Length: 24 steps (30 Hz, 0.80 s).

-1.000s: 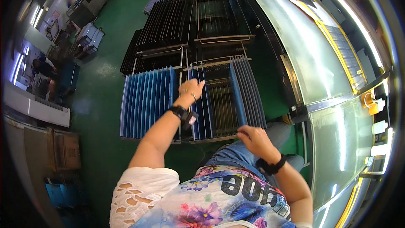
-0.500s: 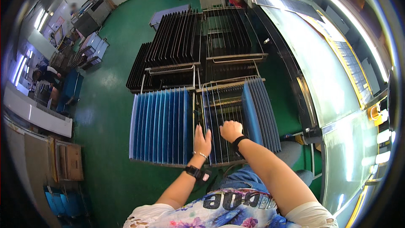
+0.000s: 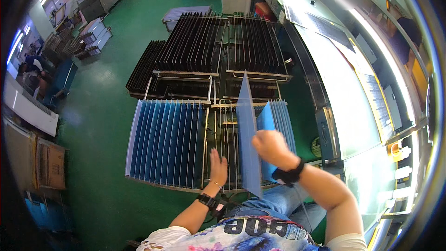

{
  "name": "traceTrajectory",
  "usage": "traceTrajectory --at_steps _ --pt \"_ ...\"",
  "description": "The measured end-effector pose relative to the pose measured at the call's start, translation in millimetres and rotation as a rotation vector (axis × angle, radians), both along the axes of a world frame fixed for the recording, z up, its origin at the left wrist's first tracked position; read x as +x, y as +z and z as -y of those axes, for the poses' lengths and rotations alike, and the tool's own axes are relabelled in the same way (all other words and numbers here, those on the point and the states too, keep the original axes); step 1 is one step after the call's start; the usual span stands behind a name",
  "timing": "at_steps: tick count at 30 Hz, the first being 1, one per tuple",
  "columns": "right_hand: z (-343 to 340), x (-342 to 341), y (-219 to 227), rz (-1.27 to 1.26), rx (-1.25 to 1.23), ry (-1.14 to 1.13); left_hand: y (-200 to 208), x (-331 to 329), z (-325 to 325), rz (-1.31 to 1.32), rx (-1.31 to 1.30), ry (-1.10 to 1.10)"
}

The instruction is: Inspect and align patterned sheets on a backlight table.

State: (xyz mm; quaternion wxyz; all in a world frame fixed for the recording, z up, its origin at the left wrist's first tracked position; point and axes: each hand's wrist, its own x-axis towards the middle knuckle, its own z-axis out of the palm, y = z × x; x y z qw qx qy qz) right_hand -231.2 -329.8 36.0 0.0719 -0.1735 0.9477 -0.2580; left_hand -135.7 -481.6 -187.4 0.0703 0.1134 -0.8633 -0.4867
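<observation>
A thin blue panel stands upright over the right part of the near rack, raised above the other panels. My right hand is closed on its upper edge, slightly blurred. To the left of it, my left hand is held above the rack's middle with its fingers stretched out, touching nothing that I can make out. Blue panels fill slots of the rack's left part. More blue panels stand at the right side, partly behind my right hand. The metal frame runs between both parts.
Beyond are racks of dark panels. A long glass-topped bench lines the right, with yellow-edged sheets on it. Cardboard boxes stand at the left. A person bends at the far left; another person is at the right.
My right hand has moved right and taken hold of a blue panel, which now rises above the rack. My left hand has shifted slightly down and left. The view has moved a little.
</observation>
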Motion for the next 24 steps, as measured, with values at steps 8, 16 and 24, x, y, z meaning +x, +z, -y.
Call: traceTrajectory --at_steps 8,16,24 --pt "-139 52 142 0.326 -0.602 -0.296 95 -102 4 0.336 1.322 -0.357" --pt "-274 166 118 0.088 -0.601 -0.545 169 -113 -130 0.269 1.505 -0.547" --pt "-330 409 31 -0.142 -0.868 -1.218 191 -57 -297 0.497 1.577 -0.616"
